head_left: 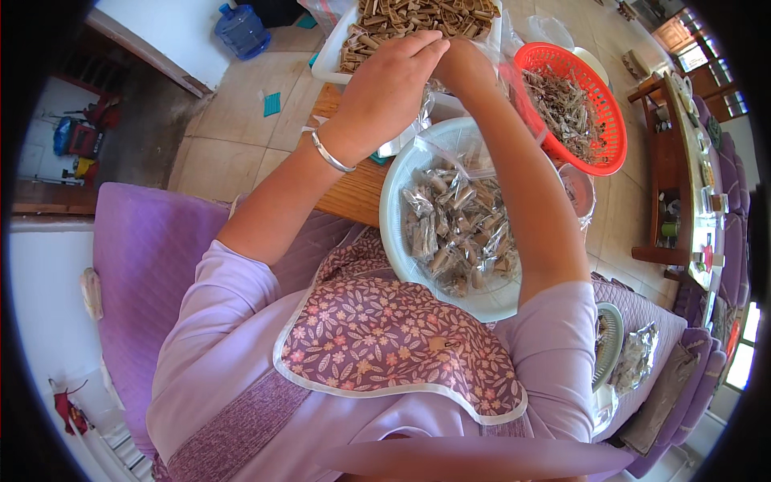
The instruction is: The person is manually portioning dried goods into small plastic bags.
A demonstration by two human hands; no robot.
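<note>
My left hand (392, 84), with a silver bangle on its wrist, and my right hand (467, 68) meet at the near edge of a white tray (329, 63). The fingers of both are bent together; what they hold, if anything, is hidden behind them. Short brown dried pieces (401, 18) fill the tray. Crinkled clear plastic (427, 108) shows just below the hands. Under my right forearm stands a pale blue basket (393, 205) containing many small clear packets (462, 221) of brown pieces.
Right of the basket, a red colander (614, 132) holds greyish-brown dried strips. A wooden table edge (357, 189) lies under my left forearm. A blue water jug (242, 32) stands on the floor at far left. A green basket (610, 345) and plastic bags (636, 353) sit on the purple seat.
</note>
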